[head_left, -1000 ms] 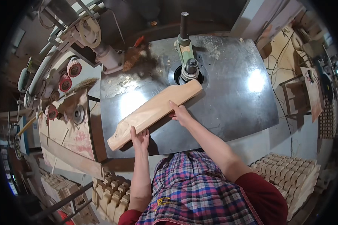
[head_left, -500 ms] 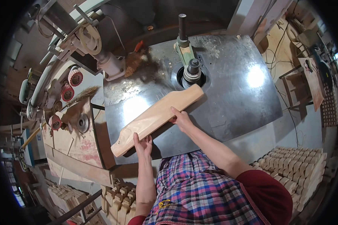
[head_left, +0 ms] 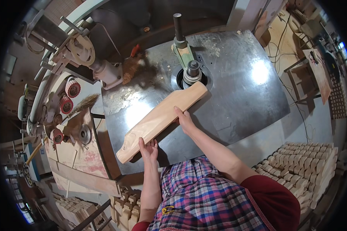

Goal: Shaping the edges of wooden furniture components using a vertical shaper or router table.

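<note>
1. Three red ribbed wheels [head_left: 66, 104] sit far to the left of the spindle [head_left: 193, 69].
2. A round metal disc [head_left: 84, 134] lies to the left of the spindle, on a side panel [head_left: 94, 163].
3. The grey machine foot [head_left: 111, 73] stands left of the spindle, on the metal bench [head_left: 239, 100].
4. The left hand [head_left: 149, 151] is left of the spindle, on the person's side. It grips the wooden board [head_left: 162, 117] near its left end: thumb on the upper face, remaining fingers at and under the near edge.
5. The board slants from lower left up to the spindle; its right end is just in front of the spindle base. Contact there cannot be determined.
6. The green arm [head_left: 182, 56] extends behind the spindle.
7. The right hand [head_left: 186, 121] is in front of the spindle. It pinches the board's near edge, thumb above, remaining fingers curled beneath and partly hidden.
8. Stacked wooden pieces [head_left: 297, 169] are to the right of the spindle, on the person's side.
</note>
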